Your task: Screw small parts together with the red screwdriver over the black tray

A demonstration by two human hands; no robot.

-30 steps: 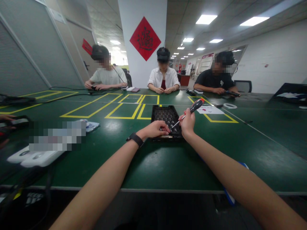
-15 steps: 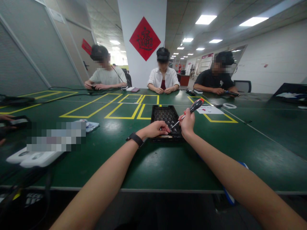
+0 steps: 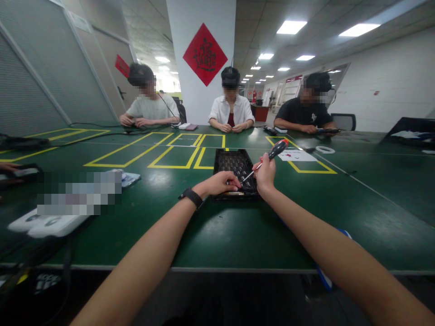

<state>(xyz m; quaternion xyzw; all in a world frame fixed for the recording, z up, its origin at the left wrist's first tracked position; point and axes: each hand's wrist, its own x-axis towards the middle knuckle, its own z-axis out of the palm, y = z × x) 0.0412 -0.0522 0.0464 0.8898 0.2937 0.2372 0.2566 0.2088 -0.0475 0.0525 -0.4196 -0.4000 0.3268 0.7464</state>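
Observation:
A shallow black tray-like case (image 3: 234, 159) with rows of compartments or ridges lies on the green table in front of me. My right hand (image 3: 265, 175) grips a screwdriver (image 3: 278, 148) with a dark handle and red end. Its metal shaft slants down to the left into the case. My left hand (image 3: 221, 182) rests over the case's near left part, fingers bent together close to the screwdriver tip. Whatever those fingers hold, if anything, is too small to make out. Near the case's front edge lies a light, slim piece (image 3: 235, 193).
The green table (image 3: 217, 244) carries yellow tape outlines. White devices (image 3: 54, 224), partly blurred out, lie to the left. A white paper (image 3: 297, 155) and a white ring (image 3: 325, 149) lie to the right. Three people sit across the table; another person's hand (image 3: 8, 167) shows far left.
My hands, the screwdriver and the case hold nearly the same position. At the far left, the other person's hands have shifted slightly.

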